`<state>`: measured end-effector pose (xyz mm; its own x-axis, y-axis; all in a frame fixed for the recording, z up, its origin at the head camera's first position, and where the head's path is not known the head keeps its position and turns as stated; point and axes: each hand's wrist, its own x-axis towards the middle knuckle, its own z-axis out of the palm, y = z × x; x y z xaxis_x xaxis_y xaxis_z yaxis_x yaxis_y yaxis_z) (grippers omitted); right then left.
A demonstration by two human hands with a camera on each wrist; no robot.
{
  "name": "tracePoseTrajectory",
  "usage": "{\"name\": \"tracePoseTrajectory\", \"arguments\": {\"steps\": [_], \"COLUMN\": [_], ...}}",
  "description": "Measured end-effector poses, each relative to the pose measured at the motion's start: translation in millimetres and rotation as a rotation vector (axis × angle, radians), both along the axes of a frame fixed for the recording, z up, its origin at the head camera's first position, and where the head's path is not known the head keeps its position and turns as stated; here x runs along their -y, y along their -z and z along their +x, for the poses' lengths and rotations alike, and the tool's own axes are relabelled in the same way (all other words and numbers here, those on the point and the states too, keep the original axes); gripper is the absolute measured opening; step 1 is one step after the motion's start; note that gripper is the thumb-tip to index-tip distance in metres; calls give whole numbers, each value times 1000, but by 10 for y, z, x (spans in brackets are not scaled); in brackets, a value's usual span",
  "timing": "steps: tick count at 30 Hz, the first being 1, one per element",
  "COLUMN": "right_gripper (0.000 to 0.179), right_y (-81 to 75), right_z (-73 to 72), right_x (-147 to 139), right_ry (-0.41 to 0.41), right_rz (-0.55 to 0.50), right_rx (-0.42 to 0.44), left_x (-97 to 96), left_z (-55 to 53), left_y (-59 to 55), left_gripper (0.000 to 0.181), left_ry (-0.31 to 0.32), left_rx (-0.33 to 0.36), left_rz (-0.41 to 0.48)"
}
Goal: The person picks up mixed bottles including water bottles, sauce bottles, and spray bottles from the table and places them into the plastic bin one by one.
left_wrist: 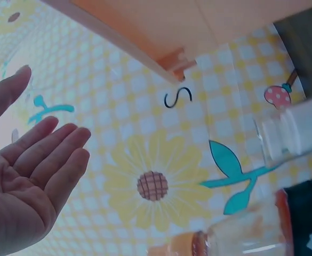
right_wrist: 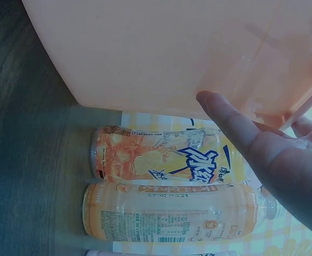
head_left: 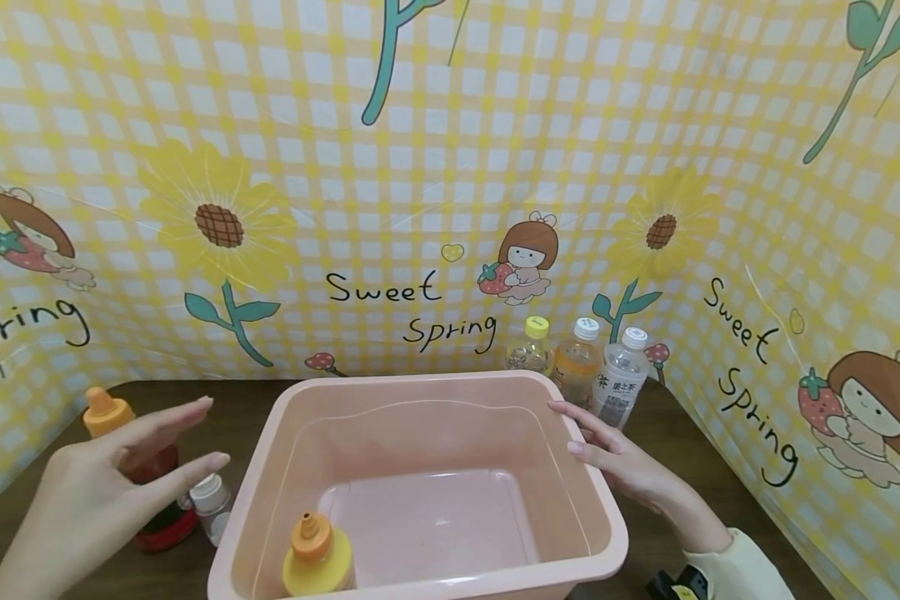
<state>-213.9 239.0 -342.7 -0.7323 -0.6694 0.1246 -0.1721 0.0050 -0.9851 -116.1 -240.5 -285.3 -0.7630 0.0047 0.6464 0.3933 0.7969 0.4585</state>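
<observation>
A pink plastic tub [head_left: 435,517] stands in the middle of the dark table, with a yellow squeeze bottle [head_left: 318,558] with an orange nozzle cap upright in its near left corner. My left hand [head_left: 112,483] is raised left of the tub, fingers extended and holding nothing. Partly hidden behind it is a red squeeze bottle [head_left: 167,533] with an orange cap; a small white-capped bottle [head_left: 212,500] stands between that and the tub. At the tub's right rim rests my right hand [head_left: 630,467], its fingers nearly straight. One finger lies along the outer wall in the right wrist view.
Behind the tub's far right corner stand three drink bottles: one yellow-capped [head_left: 528,354], one orange [head_left: 576,367] and one clear with a white cap [head_left: 621,379]. Yellow checked cloth [head_left: 420,208] encloses the table [head_left: 667,433]. A black device [head_left: 678,583] sits by my right sleeve.
</observation>
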Motion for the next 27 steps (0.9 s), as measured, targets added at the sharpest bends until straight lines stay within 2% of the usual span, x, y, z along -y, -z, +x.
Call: {"name": "tracePoseTrajectory", "arguments": {"steps": [6, 10, 13, 17, 22, 27], "right_gripper": [47, 47, 47, 47, 47, 47], "right_y": [6, 6, 5, 7, 13, 17], "right_z": [-4, -8, -10, -14, -14, -15], "right_x": [-2, -2, -4, -7, -11, -13], "right_ry": [-1, -8, -14, -16, -6, -11], "right_rz": [-1, -9, -15, -17, -7, -12], "right_rx": [-4, -10, -9, -5, -3, -1], "left_x": [92, 139, 165, 193, 256, 310], "left_z": [-21, -50, -73, -89, -116, -163], "left_y": [-14, 0, 4, -4, -3, 8], "left_gripper": [59, 60, 62, 65, 66, 69], "left_ry": [-75, -98, -147, -237, -287, -315], "left_rx": [-77, -152, -162, -110, -41, -23], "left_rz": [14, 113, 214, 311, 367, 397]}}
